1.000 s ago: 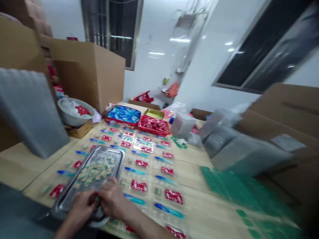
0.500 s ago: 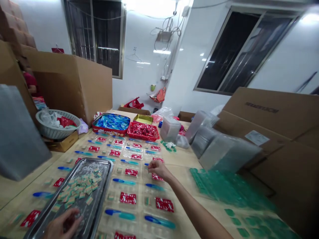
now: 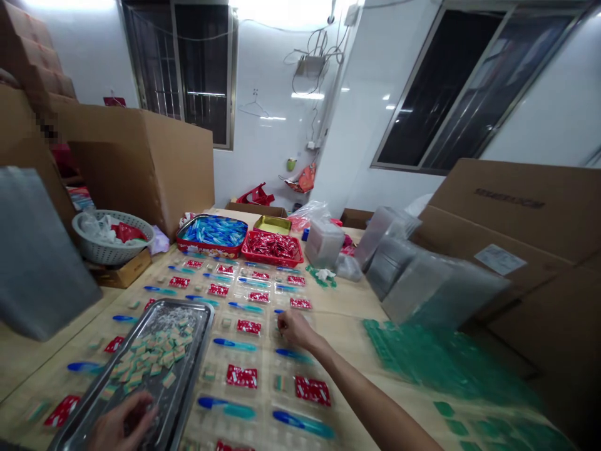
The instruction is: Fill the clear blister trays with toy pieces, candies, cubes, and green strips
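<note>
My left hand [image 3: 124, 421] is over the near end of a metal tray [image 3: 205, 313], fingers loosely curled, thumb apart, nothing visible between them. Beside it in the tray lies a heap of small striped foam-like blocks [image 3: 154, 352]. My right hand [image 3: 295, 329] is closed in a pinch over a clear plastic blister [image 3: 277, 382] row; whatever its fingertips hold is too small to make out. Around it lie blue pen-like plastic pieces [image 3: 303, 424] and red patterned packets [image 3: 312, 389], each in a blister compartment. Some blisters also hold a striped block.
Behind the rows stand a tin of blue pieces [image 3: 213, 232] and a red basket [image 3: 272, 247] of red packets. Stacked clear plastic [image 3: 432, 285], green pieces [image 3: 436, 351] and a large carton [image 3: 516, 213] occupy the right. A colander [image 3: 113, 241] and grey panel [image 3: 40, 263] are left.
My right hand has lowered slightly and its fingers point further down into the blister. My left hand stays over the tray. The view has shifted a little.
</note>
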`<state>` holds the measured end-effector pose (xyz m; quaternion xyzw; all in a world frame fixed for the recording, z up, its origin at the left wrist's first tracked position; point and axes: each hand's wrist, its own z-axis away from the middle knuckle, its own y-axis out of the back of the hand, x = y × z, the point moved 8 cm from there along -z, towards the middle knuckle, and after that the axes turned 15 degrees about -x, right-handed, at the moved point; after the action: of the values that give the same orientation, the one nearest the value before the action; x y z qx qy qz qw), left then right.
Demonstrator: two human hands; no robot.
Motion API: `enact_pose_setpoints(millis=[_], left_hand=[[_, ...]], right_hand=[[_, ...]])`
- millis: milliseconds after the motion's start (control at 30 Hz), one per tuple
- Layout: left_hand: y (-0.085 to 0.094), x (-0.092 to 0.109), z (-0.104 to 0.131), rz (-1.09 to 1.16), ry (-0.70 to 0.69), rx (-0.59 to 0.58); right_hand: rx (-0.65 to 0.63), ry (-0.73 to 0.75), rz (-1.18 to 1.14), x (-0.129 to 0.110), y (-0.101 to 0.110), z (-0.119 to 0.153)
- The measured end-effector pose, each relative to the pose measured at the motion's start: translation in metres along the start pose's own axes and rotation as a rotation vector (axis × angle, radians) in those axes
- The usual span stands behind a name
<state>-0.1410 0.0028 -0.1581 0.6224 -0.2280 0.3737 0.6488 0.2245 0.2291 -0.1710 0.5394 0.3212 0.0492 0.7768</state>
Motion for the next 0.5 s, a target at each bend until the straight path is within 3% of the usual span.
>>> enact_pose_setpoints(millis=[267,400,500], left_hand=[[-0.003,-0.006,0.002,0.072,0.022,0.004],[-0.006,-0.006,0.002,0.077,0.023,-0.038],[-0.002,0.002,0.002,0.078,0.026,-0.006]], right_hand=[[0.041,0.027,0.237,-0.019,-0.008,0.007],[0.031,0.01,0.266,-0.017,-0.005,0.009],[0.022,0.01,0.267,-0.018,0.001,0.01]])
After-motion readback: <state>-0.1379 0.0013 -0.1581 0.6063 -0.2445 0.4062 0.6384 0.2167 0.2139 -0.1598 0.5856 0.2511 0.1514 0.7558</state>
